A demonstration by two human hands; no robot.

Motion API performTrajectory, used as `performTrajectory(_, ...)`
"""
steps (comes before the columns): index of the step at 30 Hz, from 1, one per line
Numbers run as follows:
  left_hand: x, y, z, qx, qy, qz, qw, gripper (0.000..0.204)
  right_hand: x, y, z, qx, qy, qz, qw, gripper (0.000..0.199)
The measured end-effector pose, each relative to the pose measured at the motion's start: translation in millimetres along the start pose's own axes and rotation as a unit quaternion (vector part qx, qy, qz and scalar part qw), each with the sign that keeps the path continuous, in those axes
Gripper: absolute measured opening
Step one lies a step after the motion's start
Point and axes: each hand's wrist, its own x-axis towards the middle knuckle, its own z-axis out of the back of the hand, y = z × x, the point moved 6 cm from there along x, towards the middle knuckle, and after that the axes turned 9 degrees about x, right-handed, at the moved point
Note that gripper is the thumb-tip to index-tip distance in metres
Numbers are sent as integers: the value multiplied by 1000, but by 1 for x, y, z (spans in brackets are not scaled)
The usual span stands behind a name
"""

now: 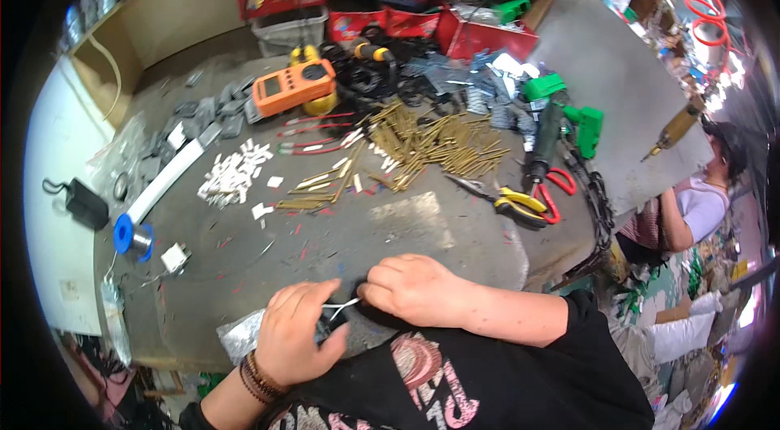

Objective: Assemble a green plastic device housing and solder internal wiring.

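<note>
My right hand (410, 290) is closed in a pinch on a thin white wire (348, 303), just in front of my body near the table's front edge. To its left, my left hand (294, 332) is curved, thumb and fingers around a dark piece (328, 319) that the white wire meets. Most of that piece is hidden, and its kind does not show. A crumpled clear plastic bag (240, 334) lies beside my left hand, partly covered by it.
Brass-coloured rods (439, 145) and white pieces (236, 172) lie in piles on the table. Nearby are an orange meter (294, 89), a solder spool (134, 238), yellow-black pliers (520, 206), a dark-handled driver (546, 141) and a white plug (175, 257). Another person (695, 210) sits at right.
</note>
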Motion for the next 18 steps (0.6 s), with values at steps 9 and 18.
performTrajectory(9,8,5,6,-1,28,-74,997,25,-95,-207,209,-193,-302,-277,891,16)
performTrajectory(18,6,7,-4,-8,5,37,999,28,-254,-329,264,-283,-360,-577,677,69)
